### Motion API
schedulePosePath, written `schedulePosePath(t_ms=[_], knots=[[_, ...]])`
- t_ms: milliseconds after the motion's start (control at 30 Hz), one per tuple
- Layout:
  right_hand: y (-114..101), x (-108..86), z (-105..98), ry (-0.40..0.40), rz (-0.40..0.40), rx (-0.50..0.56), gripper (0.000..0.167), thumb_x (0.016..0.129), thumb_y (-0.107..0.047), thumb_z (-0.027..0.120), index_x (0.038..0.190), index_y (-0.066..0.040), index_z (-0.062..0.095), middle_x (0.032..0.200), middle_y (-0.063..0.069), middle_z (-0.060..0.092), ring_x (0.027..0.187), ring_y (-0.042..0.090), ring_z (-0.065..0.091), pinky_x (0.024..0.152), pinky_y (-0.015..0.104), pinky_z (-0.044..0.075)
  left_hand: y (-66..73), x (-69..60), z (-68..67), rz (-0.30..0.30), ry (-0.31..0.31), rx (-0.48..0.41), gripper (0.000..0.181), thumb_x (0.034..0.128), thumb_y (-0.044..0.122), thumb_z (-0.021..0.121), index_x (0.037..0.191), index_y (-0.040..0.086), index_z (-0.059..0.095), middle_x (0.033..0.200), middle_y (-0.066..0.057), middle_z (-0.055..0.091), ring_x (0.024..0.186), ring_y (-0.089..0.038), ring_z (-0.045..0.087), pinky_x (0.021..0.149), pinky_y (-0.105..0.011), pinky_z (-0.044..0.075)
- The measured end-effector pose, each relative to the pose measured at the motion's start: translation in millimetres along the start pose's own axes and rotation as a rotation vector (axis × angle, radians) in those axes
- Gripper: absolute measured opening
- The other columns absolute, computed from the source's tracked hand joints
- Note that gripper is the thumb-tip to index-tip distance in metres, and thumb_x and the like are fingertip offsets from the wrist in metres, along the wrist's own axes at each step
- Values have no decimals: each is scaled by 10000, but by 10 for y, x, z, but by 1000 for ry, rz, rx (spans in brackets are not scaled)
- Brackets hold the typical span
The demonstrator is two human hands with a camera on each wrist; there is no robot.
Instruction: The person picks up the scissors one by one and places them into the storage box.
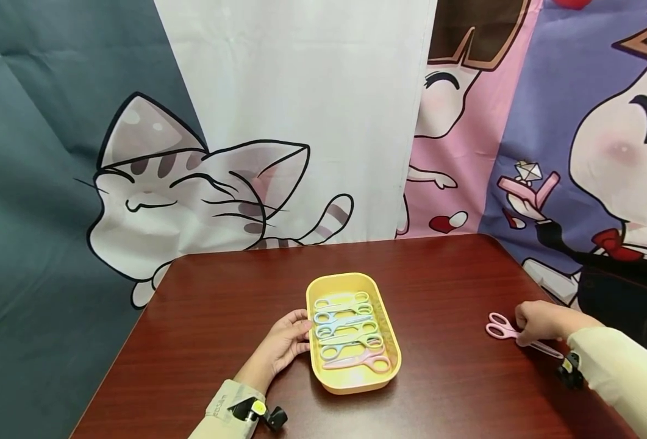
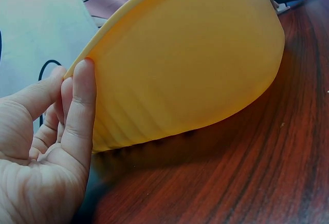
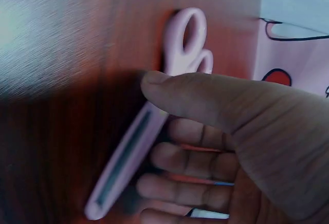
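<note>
My left hand (image 1: pixel 285 342) pinches the left rim of a yellow plastic tray (image 1: pixel 390 334); the left wrist view shows the thumb at the rim and a finger along the outer wall (image 2: pixel 190 64). Several small scissors lie across the tray, in green, blue and pink, among them pink scissors (image 1: pixel 358 360) at the near end. Out to the right, my right hand (image 1: pixel 543 322) holds another pair of pink scissors (image 1: pixel 500 327) near the pivot. Their handle loops (image 3: pixel 177 39) point away from the wrist, and the blades (image 3: pixel 121 165) are together.
The dark red-brown wooden table (image 1: pixel 235 292) carries the tray near its middle. Behind the table hangs a cloth backdrop (image 1: pixel 312 91) with a cartoon cat and figures. The table's right edge runs close to the right hand.
</note>
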State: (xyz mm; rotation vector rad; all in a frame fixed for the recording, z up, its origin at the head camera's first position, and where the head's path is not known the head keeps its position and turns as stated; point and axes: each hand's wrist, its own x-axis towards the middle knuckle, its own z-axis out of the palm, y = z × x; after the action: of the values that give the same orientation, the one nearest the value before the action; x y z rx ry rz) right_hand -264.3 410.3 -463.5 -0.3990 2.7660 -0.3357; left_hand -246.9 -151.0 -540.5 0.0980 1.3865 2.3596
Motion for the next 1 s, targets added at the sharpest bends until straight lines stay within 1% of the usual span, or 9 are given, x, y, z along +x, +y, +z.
schedulePosePath(t_ms=[133, 300, 400, 467, 600, 733, 800, 1000], knots=[[54, -20, 53, 42, -42, -25, 312, 674, -162, 829, 713, -142, 521, 668, -49, 464, 598, 111, 438, 539, 252, 349, -2, 1, 4, 3, 2, 2, 189, 1025, -13, 524, 1198, 35, 467, 954, -32, 666, 722, -97, 649, 625, -243, 593], [60, -21, 89, 71, -116, -47, 254, 663, -115, 790, 658, -174, 543, 624, -102, 479, 553, 43, 432, 503, 225, 371, 1, -3, 18, 1, 4, 6, 191, 1023, -10, 529, 1197, 36, 464, 964, -33, 667, 726, -104, 658, 625, -246, 594], [-4, 13, 67, 87, -161, -66, 254, 653, -99, 774, 635, -189, 537, 602, -125, 469, 533, 18, 421, 487, 214, 366, 2, -5, 20, 0, 10, 10, 192, 1026, -9, 521, 1203, 35, 460, 959, -33, 666, 719, -102, 655, 622, -242, 591], [-102, 63, 24, 94, -176, -77, 254, 657, -106, 776, 638, -195, 539, 603, -128, 471, 536, 14, 423, 493, 213, 368, 5, -3, 18, 1, 10, 10, 188, 1028, -14, 511, 1202, 36, 460, 955, -33, 665, 716, -99, 652, 621, -240, 591], [-445, 209, -126, 108, -217, -96, 232, 686, -132, 791, 674, -193, 568, 630, -123, 493, 567, 25, 440, 515, 224, 386, 3, 1, 4, 2, 11, 9, 175, 1029, -20, 506, 1188, 45, 469, 951, -35, 666, 718, -97, 652, 620, -239, 590], [-900, 357, -290, 122, -306, -105, 208, 723, -128, 796, 705, -185, 597, 647, -119, 503, 589, 35, 450, 530, 226, 395, 2, -1, 1, 4, 11, 7, 177, 1026, -18, 515, 1185, 50, 475, 962, -39, 668, 725, -101, 657, 625, -242, 592], [-1135, 419, -358, 123, -338, -112, 197, 739, -124, 795, 717, -184, 608, 652, -118, 508, 594, 40, 456, 535, 224, 400, 4, -1, 6, 4, 5, 6, 175, 1025, -19, 516, 1180, 55, 478, 966, -36, 667, 729, -100, 657, 628, -245, 594], [-1796, 573, -479, 100, -392, -167, 159, 773, -133, 794, 754, -169, 640, 666, -99, 536, 603, 71, 480, 543, 236, 429, -3, -3, 12, -1, 13, 3, 169, 1024, -16, 519, 1167, 62, 475, 940, -27, 661, 711, -97, 650, 614, -235, 587]])
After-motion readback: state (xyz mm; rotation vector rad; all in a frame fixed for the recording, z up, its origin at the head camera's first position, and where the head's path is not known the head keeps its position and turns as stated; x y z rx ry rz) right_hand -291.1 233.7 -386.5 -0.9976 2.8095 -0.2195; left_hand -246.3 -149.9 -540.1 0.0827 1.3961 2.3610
